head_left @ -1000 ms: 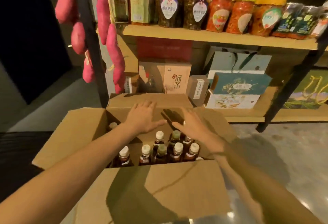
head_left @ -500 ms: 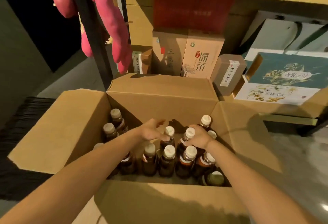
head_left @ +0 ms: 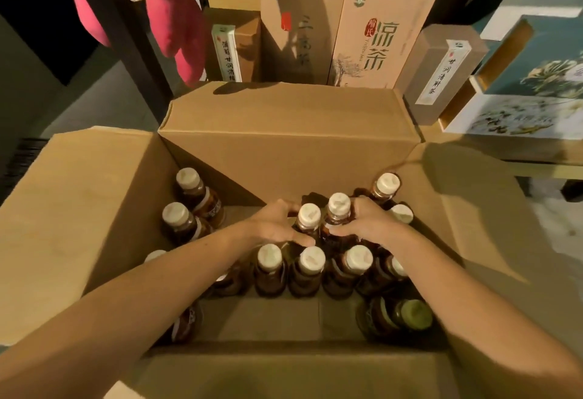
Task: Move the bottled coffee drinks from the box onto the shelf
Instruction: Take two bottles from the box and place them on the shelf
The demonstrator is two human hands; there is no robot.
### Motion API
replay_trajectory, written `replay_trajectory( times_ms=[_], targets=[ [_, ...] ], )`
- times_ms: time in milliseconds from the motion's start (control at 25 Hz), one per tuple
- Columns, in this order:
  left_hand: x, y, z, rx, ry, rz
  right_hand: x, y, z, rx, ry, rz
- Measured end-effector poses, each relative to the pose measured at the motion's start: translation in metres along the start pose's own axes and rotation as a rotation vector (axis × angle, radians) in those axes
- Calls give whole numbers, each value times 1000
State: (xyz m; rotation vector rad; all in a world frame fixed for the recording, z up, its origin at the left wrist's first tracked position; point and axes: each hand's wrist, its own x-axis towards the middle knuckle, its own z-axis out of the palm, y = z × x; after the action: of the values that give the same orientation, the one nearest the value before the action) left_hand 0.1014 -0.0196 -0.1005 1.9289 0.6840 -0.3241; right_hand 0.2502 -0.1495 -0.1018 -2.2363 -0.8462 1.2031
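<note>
Inside box [head_left: 94, 209], hands grip two bottles [head_left: 325, 228].

At twelve o'clock stand two tall kraft cartons side by side: the shadowed carton [head_left: 288, 29] on the left carries faint dark brush characters, and the tea carton [head_left: 383, 29] just beside it shows large green characters over a sketched tree. At eleven o'clock a small brown box [head_left: 235, 48] wears a white label strip with dark characters. Farther toward ten o'clock, pink hanging objects [head_left: 170, 10] dangle beside a black upright post [head_left: 134, 41]. At one o'clock sits a grey hexagonal box [head_left: 441, 73] with a white label, tilted. At two o'clock lie teal gift boxes [head_left: 536, 64], printed with pale flowers, stacked. The floor [head_left: 558, 221] shows at three o'clock.
</note>
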Motion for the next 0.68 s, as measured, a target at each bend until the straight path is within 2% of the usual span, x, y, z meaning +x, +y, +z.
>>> replay_trajectory(
  times_ms=[160, 400, 560, 680],
  targets=[
    [6, -3, 3, -22, -33, 89, 2, -2, 2, 5, 1, 35],
    [1, 1, 0, -145, -21, 128, -6, -6, 2, 157, 18, 28],
    [-16, 7, -19, -255, 23, 116, -13, -19, -8, 262, 28, -57],
    [-46, 26, -42, -342, 101, 173, -29, -45, -16, 334, 63, -161]
  ],
)
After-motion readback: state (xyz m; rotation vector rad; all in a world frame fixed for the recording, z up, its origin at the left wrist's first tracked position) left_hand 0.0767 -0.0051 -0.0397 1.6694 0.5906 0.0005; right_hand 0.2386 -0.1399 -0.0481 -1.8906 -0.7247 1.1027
